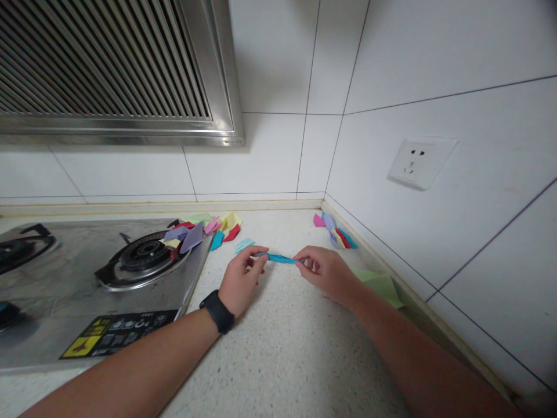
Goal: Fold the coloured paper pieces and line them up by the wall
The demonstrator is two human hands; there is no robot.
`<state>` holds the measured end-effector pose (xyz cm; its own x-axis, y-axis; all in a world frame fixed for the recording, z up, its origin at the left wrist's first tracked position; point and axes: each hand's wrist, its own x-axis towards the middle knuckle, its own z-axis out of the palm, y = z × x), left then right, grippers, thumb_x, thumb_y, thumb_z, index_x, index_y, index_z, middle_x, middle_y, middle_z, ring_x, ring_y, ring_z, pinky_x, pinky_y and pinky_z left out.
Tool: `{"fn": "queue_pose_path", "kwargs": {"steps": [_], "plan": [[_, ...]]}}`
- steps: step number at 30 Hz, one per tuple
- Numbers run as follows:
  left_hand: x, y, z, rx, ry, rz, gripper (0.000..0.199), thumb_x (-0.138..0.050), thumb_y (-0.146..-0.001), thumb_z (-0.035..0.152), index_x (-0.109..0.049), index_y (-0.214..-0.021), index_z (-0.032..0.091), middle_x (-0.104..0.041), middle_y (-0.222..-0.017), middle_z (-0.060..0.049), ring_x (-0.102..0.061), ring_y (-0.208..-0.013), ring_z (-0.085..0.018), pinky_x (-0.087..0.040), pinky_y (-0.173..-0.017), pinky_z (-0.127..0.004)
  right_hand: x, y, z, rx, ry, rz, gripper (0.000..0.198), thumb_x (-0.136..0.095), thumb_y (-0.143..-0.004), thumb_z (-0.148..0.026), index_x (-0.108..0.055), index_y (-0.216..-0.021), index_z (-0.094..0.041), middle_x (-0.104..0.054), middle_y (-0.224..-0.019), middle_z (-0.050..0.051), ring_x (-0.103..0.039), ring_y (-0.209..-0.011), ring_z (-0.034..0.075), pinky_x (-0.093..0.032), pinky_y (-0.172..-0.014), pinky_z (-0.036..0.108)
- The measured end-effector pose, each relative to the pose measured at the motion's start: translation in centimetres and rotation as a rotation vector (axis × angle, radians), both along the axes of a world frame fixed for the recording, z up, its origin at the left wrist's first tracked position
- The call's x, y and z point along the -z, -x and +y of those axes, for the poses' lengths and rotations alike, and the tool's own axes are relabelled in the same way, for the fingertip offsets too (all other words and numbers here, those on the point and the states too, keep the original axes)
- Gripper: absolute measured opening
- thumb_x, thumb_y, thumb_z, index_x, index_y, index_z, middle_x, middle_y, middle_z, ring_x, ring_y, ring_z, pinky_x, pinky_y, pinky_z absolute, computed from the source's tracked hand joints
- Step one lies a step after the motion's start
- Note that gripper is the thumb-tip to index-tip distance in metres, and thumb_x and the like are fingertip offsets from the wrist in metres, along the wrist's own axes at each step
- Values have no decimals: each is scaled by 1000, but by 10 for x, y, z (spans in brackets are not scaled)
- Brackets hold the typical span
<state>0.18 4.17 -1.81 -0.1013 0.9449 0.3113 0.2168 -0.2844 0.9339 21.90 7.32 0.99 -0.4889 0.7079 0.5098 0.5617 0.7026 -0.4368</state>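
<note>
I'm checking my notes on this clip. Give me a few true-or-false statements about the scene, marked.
1. The left hand and right hand both pinch the blue strip. True.
2. The watch is worn on the right arm. False: the watch is on the left arm.
3. Some coloured papers lie partly over the stove. True.
4. The wall socket is above the stove. False: the wall socket is on the right wall.

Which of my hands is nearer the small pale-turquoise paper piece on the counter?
Left. Your left hand is on the near side of the pale-turquoise paper piece, very close; your right hand is farther to its right.
</note>
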Motion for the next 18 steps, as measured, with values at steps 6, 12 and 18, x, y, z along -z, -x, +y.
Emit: {"fn": "queue_pose_path", "kwargs": {"steps": [6,12,18], "plan": [[-3,-3,0,126,121,-183,43,-61,-82,49,-58,-110,16,-66,-92,-6,-59,-63,-12,-44,-43,-19,1,2,-2,-29,-3,28,9,-59,-83,-20,-64,-90,-21,-63,-74,0,-55,-63,12,-42,-59,23],[-4,-4,-2,192,196,-223,42,-68,-78,47,-65,-103,13,-67,-85,-7,-63,-67,-14,-47,-49,-21,4,5,-3,-47,4,-27,10,-61,-82,-21,-64,-91,-21,-62,-75,0,-55,-64,12,-41,-58,23],[-5,-5,-3,191,191,-226,45,-65,-80,49,-64,-106,13,-67,-87,-8,-64,-67,-15,-47,-47,-21,3,6,-4,-51,-5,-40,9,-61,-82,-21,-64,-90,-22,-63,-76,0,-55,-65,12,-41,-60,24]]}}
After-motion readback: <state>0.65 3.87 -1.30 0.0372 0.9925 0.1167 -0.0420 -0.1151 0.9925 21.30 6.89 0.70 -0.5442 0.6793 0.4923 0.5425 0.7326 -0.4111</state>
